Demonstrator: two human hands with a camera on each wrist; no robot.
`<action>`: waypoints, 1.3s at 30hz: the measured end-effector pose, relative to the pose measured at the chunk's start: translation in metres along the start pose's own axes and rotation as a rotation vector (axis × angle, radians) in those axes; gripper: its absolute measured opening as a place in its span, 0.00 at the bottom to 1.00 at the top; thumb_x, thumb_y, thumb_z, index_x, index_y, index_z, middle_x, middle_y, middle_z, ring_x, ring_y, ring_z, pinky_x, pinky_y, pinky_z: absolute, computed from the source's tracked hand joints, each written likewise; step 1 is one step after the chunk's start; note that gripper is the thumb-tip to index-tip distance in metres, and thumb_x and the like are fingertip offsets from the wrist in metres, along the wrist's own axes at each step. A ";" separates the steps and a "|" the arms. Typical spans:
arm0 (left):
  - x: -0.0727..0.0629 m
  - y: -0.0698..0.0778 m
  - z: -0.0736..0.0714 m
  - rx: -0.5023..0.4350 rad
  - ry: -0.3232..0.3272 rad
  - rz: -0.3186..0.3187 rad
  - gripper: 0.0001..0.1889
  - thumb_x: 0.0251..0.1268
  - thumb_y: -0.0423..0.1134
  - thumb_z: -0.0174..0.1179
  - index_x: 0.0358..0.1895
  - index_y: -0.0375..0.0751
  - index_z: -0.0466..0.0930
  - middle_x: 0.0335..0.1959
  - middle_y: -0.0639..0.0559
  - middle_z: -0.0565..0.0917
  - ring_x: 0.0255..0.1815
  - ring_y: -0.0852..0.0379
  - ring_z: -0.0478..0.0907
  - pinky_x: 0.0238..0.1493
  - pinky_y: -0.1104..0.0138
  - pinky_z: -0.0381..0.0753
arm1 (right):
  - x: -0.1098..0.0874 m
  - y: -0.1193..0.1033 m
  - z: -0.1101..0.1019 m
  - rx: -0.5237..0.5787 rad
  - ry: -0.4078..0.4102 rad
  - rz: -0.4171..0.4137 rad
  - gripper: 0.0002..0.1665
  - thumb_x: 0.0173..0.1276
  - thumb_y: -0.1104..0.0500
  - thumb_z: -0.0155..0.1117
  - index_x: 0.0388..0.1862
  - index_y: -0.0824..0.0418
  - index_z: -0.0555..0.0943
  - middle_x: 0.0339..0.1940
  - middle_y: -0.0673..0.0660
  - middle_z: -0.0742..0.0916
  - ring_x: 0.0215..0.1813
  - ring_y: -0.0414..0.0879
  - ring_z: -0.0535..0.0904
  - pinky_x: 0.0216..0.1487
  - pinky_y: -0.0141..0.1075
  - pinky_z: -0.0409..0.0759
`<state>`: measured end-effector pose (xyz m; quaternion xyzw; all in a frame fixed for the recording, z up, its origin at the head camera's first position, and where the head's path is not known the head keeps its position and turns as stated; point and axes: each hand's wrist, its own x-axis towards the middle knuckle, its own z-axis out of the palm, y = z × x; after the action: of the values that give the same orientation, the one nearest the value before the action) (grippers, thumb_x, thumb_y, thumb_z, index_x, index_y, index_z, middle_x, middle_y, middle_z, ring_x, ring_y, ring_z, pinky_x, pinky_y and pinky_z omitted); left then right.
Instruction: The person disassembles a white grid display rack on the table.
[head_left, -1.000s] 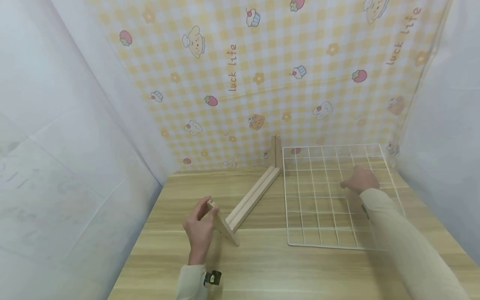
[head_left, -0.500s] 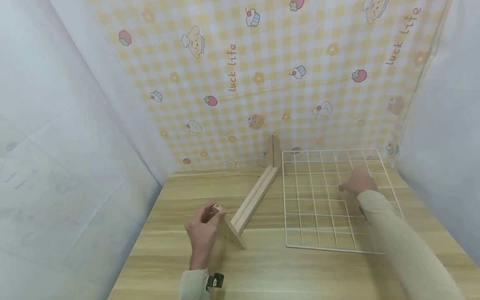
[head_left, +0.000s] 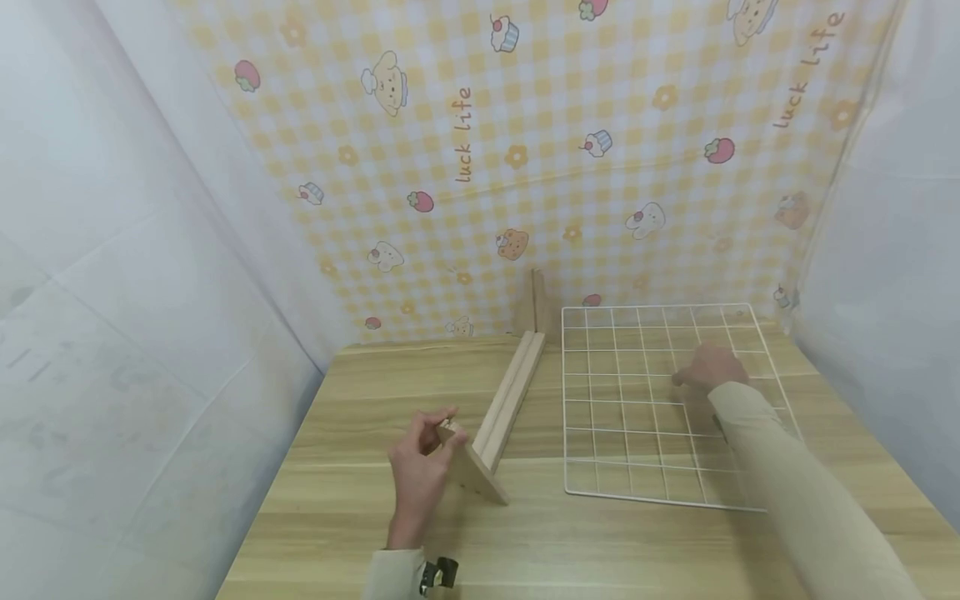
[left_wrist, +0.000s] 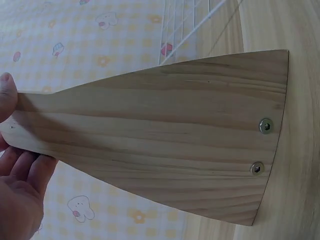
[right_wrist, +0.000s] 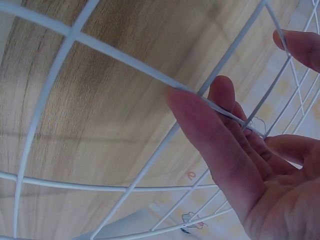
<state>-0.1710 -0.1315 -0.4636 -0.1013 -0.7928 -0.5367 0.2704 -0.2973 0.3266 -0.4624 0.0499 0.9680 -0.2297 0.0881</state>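
Observation:
My left hand [head_left: 420,467] pinches the narrow top of the near wooden end panel [head_left: 480,475] of a stand. Two pale bars [head_left: 510,400] run from this panel to a matching far panel [head_left: 534,304]. In the left wrist view the end panel [left_wrist: 160,135] widens towards its base, where two bolt heads [left_wrist: 266,125] show. On the right, my right hand [head_left: 712,368] holds a white wire grid panel [head_left: 564,400] by its inner wires. In the right wrist view, thumb and fingers of my right hand [right_wrist: 220,140] close round a wire [right_wrist: 125,56].
Both things are over a wood-grain table [head_left: 315,483]. Behind stands a yellow checked cloth backdrop [head_left: 517,192] with cartoon prints. White sheets hang at the left [head_left: 150,292] and right [head_left: 892,275]. The grid is close to the right of the stand.
My left hand has moved right and nearer to me, bringing the stand's near end along; the stand has turned and its far end has shifted left. The grid has moved slightly left and down.

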 end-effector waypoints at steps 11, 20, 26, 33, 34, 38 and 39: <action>-0.005 0.005 0.008 0.079 0.025 0.240 0.17 0.52 0.30 0.74 0.47 0.39 0.84 0.42 0.44 0.91 0.33 0.50 0.90 0.40 0.65 0.90 | -0.004 -0.010 0.008 -0.006 -0.004 -0.012 0.20 0.60 0.48 0.68 0.21 0.62 0.74 0.18 0.52 0.76 0.22 0.43 0.71 0.21 0.31 0.75; -0.008 0.006 0.018 0.135 0.029 0.351 0.18 0.49 0.27 0.75 0.46 0.40 0.89 0.50 0.37 0.88 0.41 0.45 0.90 0.42 0.77 0.86 | 0.005 -0.004 0.017 -0.048 0.034 -0.040 0.49 0.60 0.48 0.66 0.72 0.74 0.61 0.58 0.82 0.79 0.49 0.74 0.81 0.43 0.58 0.86; -0.011 0.010 0.025 0.135 0.047 0.352 0.14 0.51 0.30 0.75 0.44 0.39 0.89 0.49 0.36 0.89 0.48 0.39 0.88 0.54 0.80 0.81 | 0.004 -0.004 0.019 -0.059 0.027 -0.032 0.48 0.60 0.48 0.66 0.72 0.72 0.62 0.64 0.83 0.74 0.57 0.78 0.77 0.43 0.56 0.87; -0.013 0.013 0.031 0.122 0.034 0.358 0.14 0.52 0.29 0.74 0.44 0.38 0.88 0.46 0.40 0.90 0.43 0.44 0.90 0.53 0.80 0.82 | 0.003 -0.006 0.022 -0.077 0.043 -0.031 0.46 0.59 0.50 0.65 0.71 0.73 0.64 0.61 0.82 0.76 0.55 0.77 0.78 0.43 0.57 0.86; -0.013 0.013 0.032 0.118 0.032 0.358 0.15 0.51 0.29 0.74 0.45 0.38 0.88 0.46 0.41 0.90 0.42 0.44 0.90 0.53 0.79 0.82 | 0.003 -0.006 0.023 -0.077 0.042 -0.028 0.45 0.59 0.50 0.66 0.70 0.73 0.64 0.61 0.82 0.77 0.54 0.77 0.79 0.43 0.57 0.86; -0.013 0.014 0.036 0.096 0.029 0.348 0.16 0.52 0.29 0.74 0.47 0.40 0.88 0.45 0.40 0.90 0.40 0.47 0.90 0.49 0.79 0.84 | 0.003 -0.006 0.025 -0.091 0.041 -0.033 0.44 0.61 0.49 0.65 0.69 0.72 0.65 0.60 0.82 0.78 0.53 0.77 0.79 0.43 0.58 0.86; -0.013 0.015 0.037 0.092 0.029 0.348 0.17 0.52 0.29 0.74 0.47 0.41 0.88 0.45 0.40 0.90 0.39 0.48 0.90 0.48 0.78 0.85 | 0.003 -0.006 0.025 -0.093 0.041 -0.034 0.44 0.61 0.48 0.65 0.69 0.72 0.66 0.60 0.81 0.78 0.54 0.77 0.79 0.44 0.58 0.86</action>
<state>-0.1656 -0.0907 -0.4689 -0.2167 -0.7830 -0.4467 0.3747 -0.2970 0.3103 -0.4826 0.0338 0.9799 -0.1848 0.0663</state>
